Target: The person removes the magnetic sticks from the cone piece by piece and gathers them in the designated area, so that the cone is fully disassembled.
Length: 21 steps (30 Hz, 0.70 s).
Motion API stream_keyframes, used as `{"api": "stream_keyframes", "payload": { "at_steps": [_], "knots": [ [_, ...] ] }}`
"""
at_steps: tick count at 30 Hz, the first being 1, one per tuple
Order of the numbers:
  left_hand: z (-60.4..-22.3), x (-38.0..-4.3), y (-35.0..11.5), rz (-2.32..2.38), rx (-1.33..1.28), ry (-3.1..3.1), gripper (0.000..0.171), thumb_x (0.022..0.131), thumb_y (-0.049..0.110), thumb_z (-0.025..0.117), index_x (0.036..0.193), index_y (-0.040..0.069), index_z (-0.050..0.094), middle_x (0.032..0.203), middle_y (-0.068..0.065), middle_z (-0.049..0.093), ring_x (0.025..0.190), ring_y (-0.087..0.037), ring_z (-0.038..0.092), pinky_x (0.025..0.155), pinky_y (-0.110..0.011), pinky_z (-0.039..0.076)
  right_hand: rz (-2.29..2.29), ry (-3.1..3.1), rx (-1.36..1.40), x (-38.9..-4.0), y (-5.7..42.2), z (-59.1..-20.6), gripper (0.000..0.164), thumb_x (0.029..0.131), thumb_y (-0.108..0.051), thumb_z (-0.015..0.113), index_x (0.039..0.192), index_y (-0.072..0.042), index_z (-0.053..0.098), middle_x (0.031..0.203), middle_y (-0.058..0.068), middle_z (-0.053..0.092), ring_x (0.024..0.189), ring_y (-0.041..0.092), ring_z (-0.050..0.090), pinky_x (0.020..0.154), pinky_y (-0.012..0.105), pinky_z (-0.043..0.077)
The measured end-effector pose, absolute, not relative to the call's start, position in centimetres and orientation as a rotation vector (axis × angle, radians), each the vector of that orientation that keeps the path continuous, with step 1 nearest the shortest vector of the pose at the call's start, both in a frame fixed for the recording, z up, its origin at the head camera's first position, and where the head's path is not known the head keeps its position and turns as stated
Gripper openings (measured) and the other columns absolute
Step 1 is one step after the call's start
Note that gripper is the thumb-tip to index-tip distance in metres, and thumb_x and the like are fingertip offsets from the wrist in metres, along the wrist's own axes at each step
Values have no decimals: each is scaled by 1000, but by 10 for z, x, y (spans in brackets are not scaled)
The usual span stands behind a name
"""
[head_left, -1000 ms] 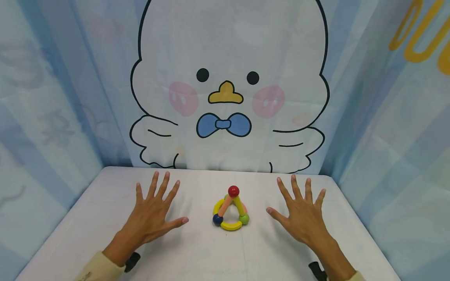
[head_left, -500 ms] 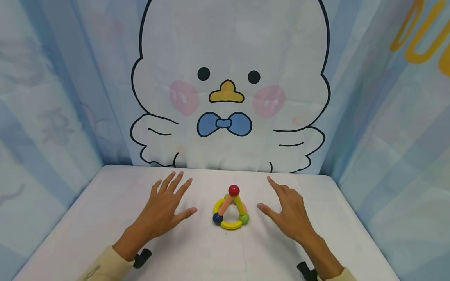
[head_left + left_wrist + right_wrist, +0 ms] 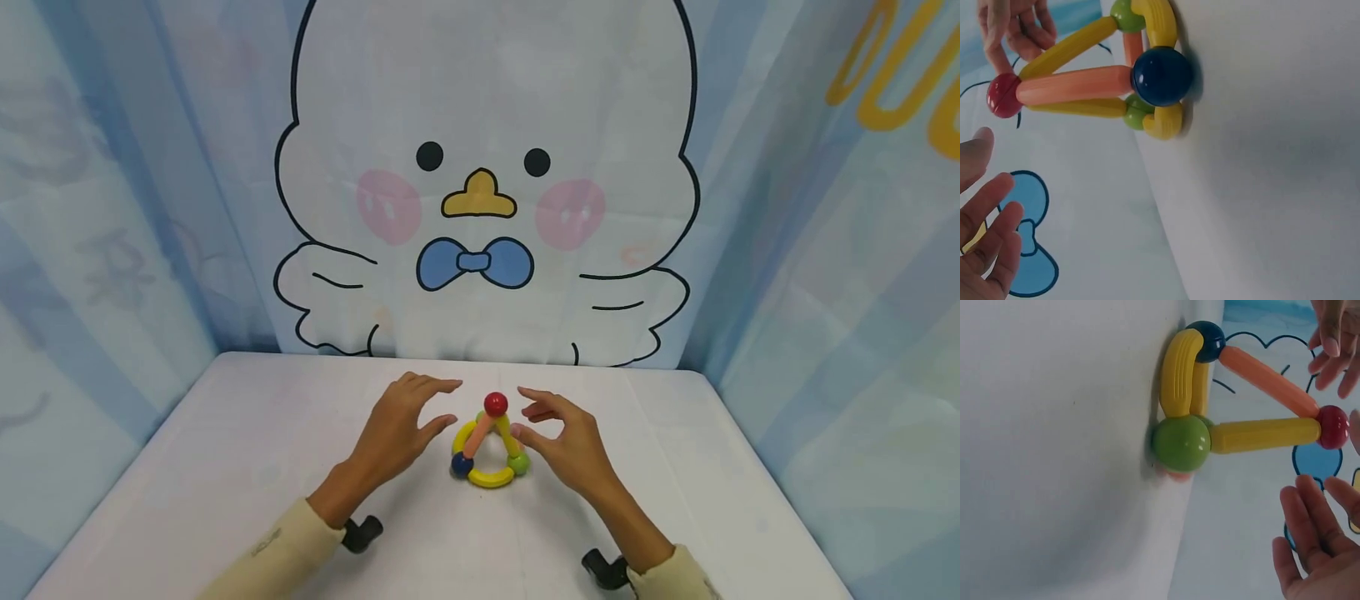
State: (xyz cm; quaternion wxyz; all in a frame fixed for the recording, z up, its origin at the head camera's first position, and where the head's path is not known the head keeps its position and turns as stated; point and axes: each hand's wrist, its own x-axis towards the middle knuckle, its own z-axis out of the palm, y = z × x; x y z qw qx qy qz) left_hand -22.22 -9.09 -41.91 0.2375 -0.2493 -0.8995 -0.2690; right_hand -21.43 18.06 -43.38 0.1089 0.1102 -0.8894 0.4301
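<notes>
A pyramid of coloured toy building sticks and balls stands on the white table between my hands. Its red ball (image 3: 496, 404) forms the peak. Below it, straight orange and yellow sticks run down to a dark blue ball (image 3: 1162, 76) and green balls (image 3: 1181, 444), with a curved yellow stick (image 3: 491, 478) along the base. To the left, my left hand (image 3: 393, 425) hovers with thumb and fingers apart. My right hand (image 3: 573, 446) hovers on the other side, fingers slightly bent. Its thumb tip is close to the yellow stick; whether they touch I cannot tell. Neither hand holds anything.
The white tabletop (image 3: 225, 467) ends at a back edge against a hanging cloth (image 3: 480, 325) printed with a chick in a blue bow tie. Pale blue cloths hang at both sides. A black wrist camera (image 3: 363, 533) sits under the left wrist, another (image 3: 604, 570) under the right.
Both hands have moved inward from far apart to either side of the pyramid. Their spread fingers have drawn together and bent a little. The pyramid stands where it was.
</notes>
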Motion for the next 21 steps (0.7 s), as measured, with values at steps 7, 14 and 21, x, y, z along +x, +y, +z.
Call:
{"api": "stream_keyframes", "payload": {
  "at_steps": [7,14,21],
  "knots": [
    [-421,-233,-70,-831,-737,-2458,49,86,12,89,132,21,74,126,3,77,114,-19,67,100,-37,60,1422,-2585,344,-225,163,-441,47,90,-31,87,134,-25,73,104,1,76,106,24,72,103,59,55],
    [-422,-242,-58,-826,-795,-2463,46,86,12,89,129,23,76,121,5,78,110,-16,65,97,-32,60,1503,-2572,327,-232,152,-442,37,90,-27,87,125,-20,77,101,-3,77,101,18,70,104,55,57],
    [-419,-247,-51,-753,-893,-2461,48,88,7,87,130,25,76,114,5,76,106,-14,60,92,-30,60,1544,-2585,321,-237,150,-442,32,90,-21,86,121,-20,78,102,-3,76,99,16,69,95,37,61]
  ]
}}
